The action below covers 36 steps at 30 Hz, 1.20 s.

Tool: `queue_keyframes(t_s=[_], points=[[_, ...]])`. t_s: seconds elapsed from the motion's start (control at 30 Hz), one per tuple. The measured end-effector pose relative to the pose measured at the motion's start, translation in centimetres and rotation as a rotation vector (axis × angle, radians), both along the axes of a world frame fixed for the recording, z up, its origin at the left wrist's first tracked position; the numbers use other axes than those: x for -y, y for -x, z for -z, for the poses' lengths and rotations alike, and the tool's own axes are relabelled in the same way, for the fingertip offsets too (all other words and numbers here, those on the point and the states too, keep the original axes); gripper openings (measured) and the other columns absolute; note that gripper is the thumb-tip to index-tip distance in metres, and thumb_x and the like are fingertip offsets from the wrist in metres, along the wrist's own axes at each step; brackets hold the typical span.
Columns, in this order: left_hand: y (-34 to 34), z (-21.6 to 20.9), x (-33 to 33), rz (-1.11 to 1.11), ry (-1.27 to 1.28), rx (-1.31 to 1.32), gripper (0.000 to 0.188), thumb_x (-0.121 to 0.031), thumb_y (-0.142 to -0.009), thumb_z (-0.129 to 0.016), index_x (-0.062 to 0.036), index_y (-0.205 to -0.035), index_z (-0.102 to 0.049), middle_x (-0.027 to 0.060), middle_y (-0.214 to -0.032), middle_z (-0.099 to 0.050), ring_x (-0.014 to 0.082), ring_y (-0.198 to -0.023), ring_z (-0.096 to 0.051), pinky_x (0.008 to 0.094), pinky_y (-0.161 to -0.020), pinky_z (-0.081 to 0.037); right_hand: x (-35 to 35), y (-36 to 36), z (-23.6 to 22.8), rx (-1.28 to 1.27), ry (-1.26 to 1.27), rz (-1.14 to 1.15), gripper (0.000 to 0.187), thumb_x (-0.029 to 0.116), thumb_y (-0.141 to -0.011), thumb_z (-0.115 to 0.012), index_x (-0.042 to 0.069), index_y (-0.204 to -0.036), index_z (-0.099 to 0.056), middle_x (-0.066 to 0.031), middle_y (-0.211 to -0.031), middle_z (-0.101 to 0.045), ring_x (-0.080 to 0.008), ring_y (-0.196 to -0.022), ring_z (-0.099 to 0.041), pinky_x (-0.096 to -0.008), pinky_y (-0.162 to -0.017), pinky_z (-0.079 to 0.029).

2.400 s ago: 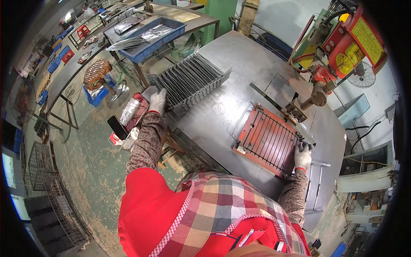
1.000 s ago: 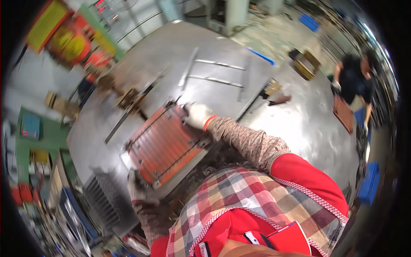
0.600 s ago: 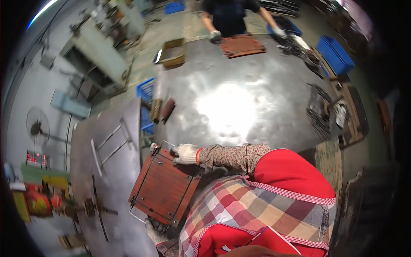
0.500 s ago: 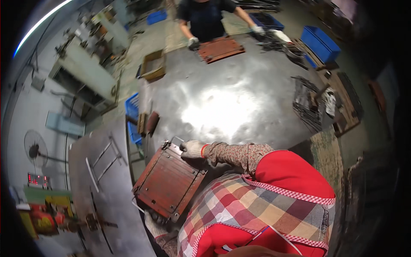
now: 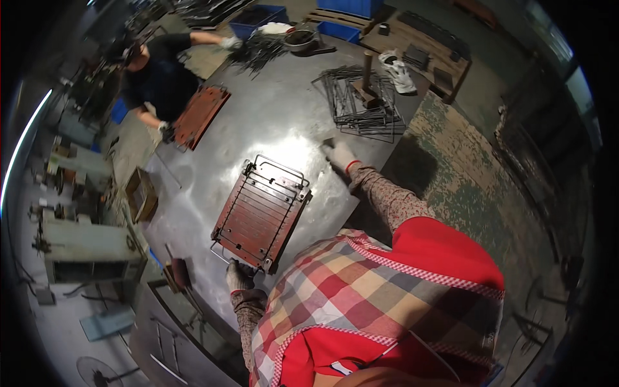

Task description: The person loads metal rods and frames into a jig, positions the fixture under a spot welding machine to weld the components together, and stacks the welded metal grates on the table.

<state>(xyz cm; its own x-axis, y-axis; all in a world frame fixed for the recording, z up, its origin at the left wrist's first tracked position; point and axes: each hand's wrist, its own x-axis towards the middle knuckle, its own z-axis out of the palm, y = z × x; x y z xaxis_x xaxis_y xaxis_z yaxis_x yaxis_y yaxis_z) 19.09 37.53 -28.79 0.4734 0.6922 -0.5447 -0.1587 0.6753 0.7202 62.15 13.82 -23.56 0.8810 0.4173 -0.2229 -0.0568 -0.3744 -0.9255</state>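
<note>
A reddish-brown rectangular plate fixture (image 5: 255, 222) lies tilted on the metal table in front of me. Thin wires run along it, and a bent wire loop (image 5: 278, 162) sticks out past its far end. My left hand (image 5: 240, 277), in a light knit glove with dark fingers, is closed at the fixture's near end, on the wire loop (image 5: 220, 250) there. My right hand (image 5: 340, 155), gloved with a red cuff, is stretched out over the table, away from the fixture. Its fingers look apart and hold nothing visible. Beyond it lies a pile of wire frames (image 5: 348, 119).
A hammer (image 5: 367, 80) stands on the wire pile beside white gloves (image 5: 398, 72). Across the table (image 5: 193, 213), a co-worker in dark clothes handles another reddish fixture (image 5: 201, 116). Loose dark wires (image 5: 261, 51) and a bowl (image 5: 300, 40) lie at the far edge. A wooden box (image 5: 140, 193) stands left.
My view has swung to the right. My right hand has let go of the fixture's far end and reached out right toward the wire pile. My left hand stays at the fixture's near end.
</note>
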Motion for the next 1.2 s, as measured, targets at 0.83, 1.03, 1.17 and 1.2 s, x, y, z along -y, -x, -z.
queue_keyframes(t_s=[0.83, 1.03, 1.17, 1.2], points=[[-1.7, 0.1, 2.4, 0.11, 0.152, -0.289, 0.023, -0.027, -0.09, -0.048, -0.0063, -0.081, -0.053, 0.0021, -0.056, -0.044, 0.0138, -0.038, -0.038, 0.0275, -0.033, -0.03, 14.9, -16.8, -2.6, 0.17, 0.838, 0.498, 0.034, 0.034, -0.079, -0.062, 0.006, -0.097, -0.069, -0.0218, -0.102, -0.064, -0.0397, -0.099, -0.06, -0.0472, -0.081, -0.05], [-1.7, 0.6, 2.4, 0.103, 0.186, -0.232, 0.022, -0.028, -0.091, -0.047, -0.0086, -0.081, -0.052, 0.002, -0.058, -0.045, 0.0135, -0.038, -0.039, 0.0268, -0.033, -0.03, 16.7, -17.5, -1.9, 0.322, 0.758, 0.461, 0.03, 0.025, -0.077, -0.059, 0.003, -0.093, -0.07, -0.0227, -0.097, -0.065, -0.0403, -0.096, -0.062, -0.0462, -0.081, -0.05], [-2.1, 0.0, 2.9, 0.066, 0.167, -0.301, 0.024, -0.028, -0.092, -0.043, -0.0168, -0.072, -0.045, -0.003, -0.054, -0.038, 0.0104, -0.038, -0.032, 0.0236, -0.033, -0.027, 15.6, -15.9, 0.4, 0.164, 0.849, 0.349, 0.045, 0.039, -0.076, -0.068, 0.001, -0.101, -0.067, -0.0242, -0.109, -0.061, -0.0371, -0.106, -0.058, -0.0422, -0.088, -0.048], [-2.1, 0.0, 2.7, 0.073, 0.177, -0.305, 0.024, -0.028, -0.092, -0.043, -0.0168, -0.071, -0.045, -0.003, -0.054, -0.038, 0.0107, -0.038, -0.032, 0.024, -0.033, -0.027, 15.7, -16.6, 1.2, 0.166, 0.817, 0.379, 0.041, 0.036, -0.077, -0.065, 0.002, -0.101, -0.067, -0.0243, -0.107, -0.062, -0.0376, -0.105, -0.059, -0.0425, -0.088, -0.048]])
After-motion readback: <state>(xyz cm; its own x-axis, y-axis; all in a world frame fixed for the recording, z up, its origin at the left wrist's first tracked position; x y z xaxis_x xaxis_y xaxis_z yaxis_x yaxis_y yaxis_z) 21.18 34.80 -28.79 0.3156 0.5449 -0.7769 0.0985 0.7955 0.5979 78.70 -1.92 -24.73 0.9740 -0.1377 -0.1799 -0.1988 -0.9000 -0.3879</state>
